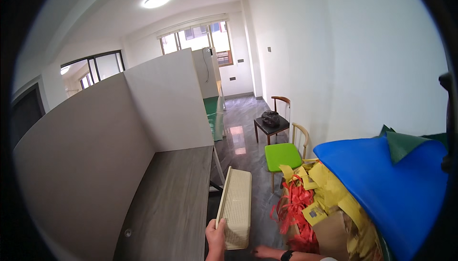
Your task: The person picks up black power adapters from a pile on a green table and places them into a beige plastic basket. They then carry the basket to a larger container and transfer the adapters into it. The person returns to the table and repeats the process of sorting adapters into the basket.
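Head view: someone is standing by a long grey desk [167, 199] with a tall white divider [95, 141] on its left.
Basket: a cream woven basket [236, 203] is being held up in the air, tipped on its side, just right of the desk's near end and above the floor.
Left hand: the left hand [215, 238] is gripping the basket's near left rim, with the fingers curling around the edge.
Right hand: the right hand [264, 251] is lying low under the basket, beside a watch strap; I cannot tell how its fingers are set.
Paper pile: red and yellow paper strips [305, 203] are sitting in a brown box [334, 234] on the right, under a blue sheet [386, 184].
Far things: a green chair [282, 155] and a dark chair [272, 123] are waiting by the right wall.
Done: the basket is already picked up.
Left: it looks empty, is not resting on anything yet, and no strips are going into it.
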Motion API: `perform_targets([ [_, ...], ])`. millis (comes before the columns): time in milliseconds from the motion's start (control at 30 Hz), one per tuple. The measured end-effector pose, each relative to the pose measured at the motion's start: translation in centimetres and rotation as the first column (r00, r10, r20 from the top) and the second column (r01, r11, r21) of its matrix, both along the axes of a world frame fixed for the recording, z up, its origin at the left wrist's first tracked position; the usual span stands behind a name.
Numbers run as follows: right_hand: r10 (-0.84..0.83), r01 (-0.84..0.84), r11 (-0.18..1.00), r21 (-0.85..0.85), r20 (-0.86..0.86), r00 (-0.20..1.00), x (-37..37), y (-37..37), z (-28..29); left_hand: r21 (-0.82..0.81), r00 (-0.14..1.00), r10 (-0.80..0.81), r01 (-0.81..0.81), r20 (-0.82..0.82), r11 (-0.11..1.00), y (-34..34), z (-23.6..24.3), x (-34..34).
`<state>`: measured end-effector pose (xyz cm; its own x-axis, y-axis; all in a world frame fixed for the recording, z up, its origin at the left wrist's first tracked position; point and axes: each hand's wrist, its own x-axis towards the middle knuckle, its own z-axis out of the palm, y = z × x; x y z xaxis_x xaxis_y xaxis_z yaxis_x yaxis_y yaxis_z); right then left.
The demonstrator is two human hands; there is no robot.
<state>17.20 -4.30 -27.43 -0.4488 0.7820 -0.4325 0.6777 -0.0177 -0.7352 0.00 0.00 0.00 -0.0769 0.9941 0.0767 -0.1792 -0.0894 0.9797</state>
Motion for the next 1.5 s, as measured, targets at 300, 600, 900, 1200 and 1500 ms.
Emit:
perform_targets([
  [300,-0.045,0.043,0.987,-0.157,-0.009,0.999,5.7,10.5,-10.1,-0.035,0.985,-0.139,0.143,0.1,0.989,15.0,-2.2,3.3],
  [600,-0.258,0.251,0.963,-0.095,-0.579,0.774,12.2,24.5,-5.5,-0.063,0.926,-0.378,0.376,-0.016,0.924,32.1,0.5,6.5],
  [900,-0.595,0.456,0.785,-0.419,-0.306,0.743,15.2,37.9,4.8,0.438,0.825,-0.211,0.474,-0.525,0.764,42.6,4.8,6.5],
  [1200,-0.541,0.414,0.829,-0.375,-0.356,0.762,24.6,54.5,5.9,0.64,0.746,0.192,0.375,-0.638,0.67,61.3,3.5,19.1],
  [1500,-0.624,0.459,0.765,-0.451,-0.346,0.7,30.5,62.7,1.5,0.693,0.676,0.353,0.327,-0.647,0.643,78.8,0.3,26.8],
])
